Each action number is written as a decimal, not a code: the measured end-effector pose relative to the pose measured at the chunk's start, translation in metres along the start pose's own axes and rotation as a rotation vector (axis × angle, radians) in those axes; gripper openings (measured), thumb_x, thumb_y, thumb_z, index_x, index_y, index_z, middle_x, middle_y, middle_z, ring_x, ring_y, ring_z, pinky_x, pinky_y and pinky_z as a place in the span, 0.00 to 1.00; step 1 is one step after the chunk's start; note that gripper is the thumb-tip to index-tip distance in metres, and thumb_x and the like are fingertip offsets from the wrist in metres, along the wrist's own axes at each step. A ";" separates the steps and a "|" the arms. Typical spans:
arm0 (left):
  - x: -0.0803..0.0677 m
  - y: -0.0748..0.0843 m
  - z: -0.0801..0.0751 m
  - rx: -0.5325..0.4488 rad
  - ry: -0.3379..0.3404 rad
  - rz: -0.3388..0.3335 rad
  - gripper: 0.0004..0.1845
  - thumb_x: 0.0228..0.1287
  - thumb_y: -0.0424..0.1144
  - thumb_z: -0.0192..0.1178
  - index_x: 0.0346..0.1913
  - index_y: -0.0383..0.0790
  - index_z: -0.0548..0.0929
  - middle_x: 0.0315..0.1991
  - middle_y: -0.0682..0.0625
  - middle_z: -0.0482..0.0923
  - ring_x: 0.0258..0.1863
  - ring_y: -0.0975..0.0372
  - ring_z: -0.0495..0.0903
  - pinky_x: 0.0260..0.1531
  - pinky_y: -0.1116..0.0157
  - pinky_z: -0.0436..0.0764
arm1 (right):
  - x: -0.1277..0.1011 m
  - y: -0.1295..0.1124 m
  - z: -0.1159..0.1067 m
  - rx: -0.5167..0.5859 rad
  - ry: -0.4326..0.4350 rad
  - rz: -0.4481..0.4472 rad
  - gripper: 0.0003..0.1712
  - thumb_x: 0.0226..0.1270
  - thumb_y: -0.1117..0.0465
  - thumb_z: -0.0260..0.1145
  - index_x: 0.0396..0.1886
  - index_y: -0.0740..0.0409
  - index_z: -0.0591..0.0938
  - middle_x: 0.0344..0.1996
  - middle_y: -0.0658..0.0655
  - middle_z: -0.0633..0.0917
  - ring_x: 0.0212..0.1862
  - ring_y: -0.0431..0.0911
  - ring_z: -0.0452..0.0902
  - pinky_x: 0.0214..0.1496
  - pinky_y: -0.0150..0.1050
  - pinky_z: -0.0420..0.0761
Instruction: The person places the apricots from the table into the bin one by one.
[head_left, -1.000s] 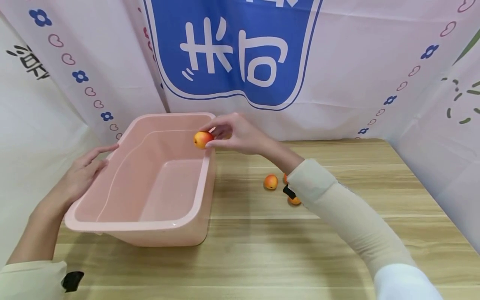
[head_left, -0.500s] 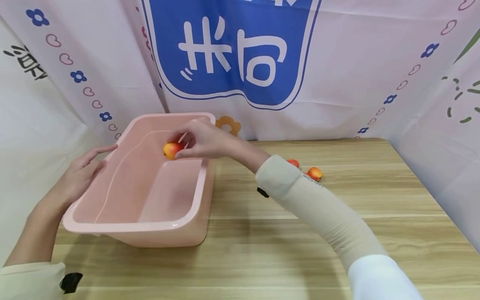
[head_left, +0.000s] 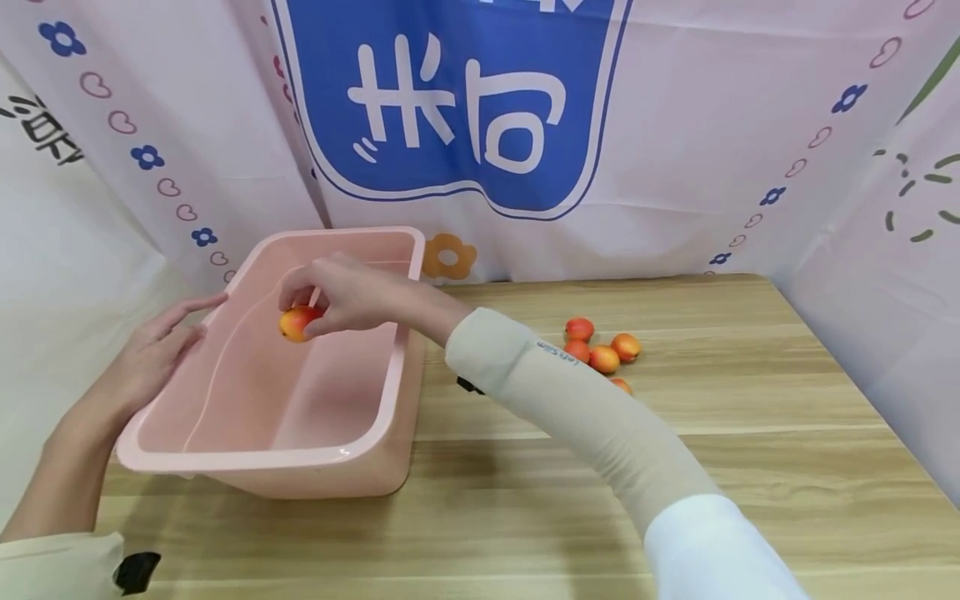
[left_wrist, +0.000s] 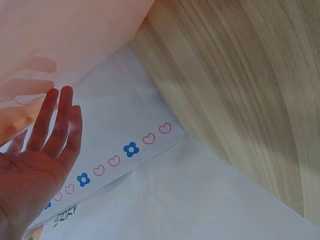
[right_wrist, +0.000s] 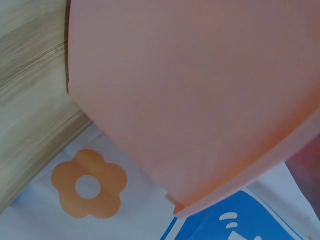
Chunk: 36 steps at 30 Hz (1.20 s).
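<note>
In the head view, a pink plastic tub [head_left: 405,367] stands at the left of the table. My right hand [head_left: 347,293] is over the tub, its thumb and fingers pinching a yellow-and-red apricot [head_left: 297,325] above the tub floor. At the tub's left rim rests my left hand [head_left: 153,354], index finger stretched along the edge. The left wrist view shows this hand's fingers [left_wrist: 62,120] fairly straight beside the tub's outer wall [left_wrist: 85,30]. Mostly the tub's outer side [right_wrist: 175,90] fills the right wrist view; the pinched apricot cannot be seen there.
Several more apricots [head_left: 604,359] lie in a loose cluster on the wooden table [head_left: 735,375], right of the tub, partly behind my right forearm. A white printed cloth [head_left: 675,150] hangs close behind the table, with more cloth at both sides.
My right hand has carried the apricot leftward and slightly down, from the tub's right rim to above its inside. The forearm's shift uncovers more of the cluster. My left hand stays at the rim.
</note>
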<state>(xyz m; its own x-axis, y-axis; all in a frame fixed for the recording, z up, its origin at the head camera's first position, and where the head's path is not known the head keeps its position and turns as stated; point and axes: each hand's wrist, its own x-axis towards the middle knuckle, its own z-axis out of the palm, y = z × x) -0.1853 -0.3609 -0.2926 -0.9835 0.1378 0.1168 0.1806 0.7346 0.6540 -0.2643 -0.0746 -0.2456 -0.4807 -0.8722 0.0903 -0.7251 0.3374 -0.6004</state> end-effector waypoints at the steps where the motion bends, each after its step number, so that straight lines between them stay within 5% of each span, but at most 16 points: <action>1: 0.000 0.000 0.000 -0.006 0.002 0.005 0.26 0.85 0.38 0.37 0.80 0.50 0.65 0.74 0.22 0.56 0.50 0.81 0.63 0.39 0.82 0.66 | 0.003 -0.001 0.001 -0.002 -0.005 0.002 0.18 0.67 0.63 0.74 0.56 0.57 0.86 0.50 0.52 0.85 0.51 0.42 0.81 0.50 0.22 0.78; 5: 0.000 -0.002 -0.001 -0.012 0.019 0.028 0.26 0.85 0.37 0.39 0.79 0.56 0.68 0.72 0.21 0.58 0.47 0.81 0.66 0.39 0.81 0.68 | 0.011 -0.001 0.005 -0.020 -0.030 0.013 0.16 0.67 0.64 0.74 0.54 0.57 0.87 0.48 0.52 0.85 0.51 0.42 0.79 0.50 0.22 0.77; 21: 0.000 0.002 -0.001 -0.046 -0.006 0.009 0.26 0.85 0.37 0.38 0.80 0.53 0.65 0.71 0.19 0.58 0.40 0.84 0.73 0.33 0.76 0.78 | 0.037 -0.008 0.022 -0.120 -0.120 0.088 0.12 0.67 0.60 0.75 0.50 0.52 0.88 0.46 0.50 0.85 0.49 0.41 0.78 0.46 0.24 0.78; 36: 0.001 -0.003 0.001 -0.015 0.024 0.045 0.26 0.84 0.36 0.40 0.79 0.53 0.67 0.72 0.20 0.58 0.45 0.86 0.67 0.38 0.83 0.70 | 0.040 -0.011 0.036 -0.165 -0.194 0.168 0.12 0.65 0.62 0.75 0.47 0.50 0.87 0.48 0.47 0.83 0.47 0.40 0.78 0.41 0.19 0.77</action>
<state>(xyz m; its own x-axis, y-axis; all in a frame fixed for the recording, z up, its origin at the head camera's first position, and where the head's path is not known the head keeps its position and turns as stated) -0.1869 -0.3626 -0.2956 -0.9742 0.1542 0.1645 0.2249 0.7179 0.6588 -0.2582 -0.1262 -0.2642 -0.5089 -0.8454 -0.1625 -0.7215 0.5218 -0.4552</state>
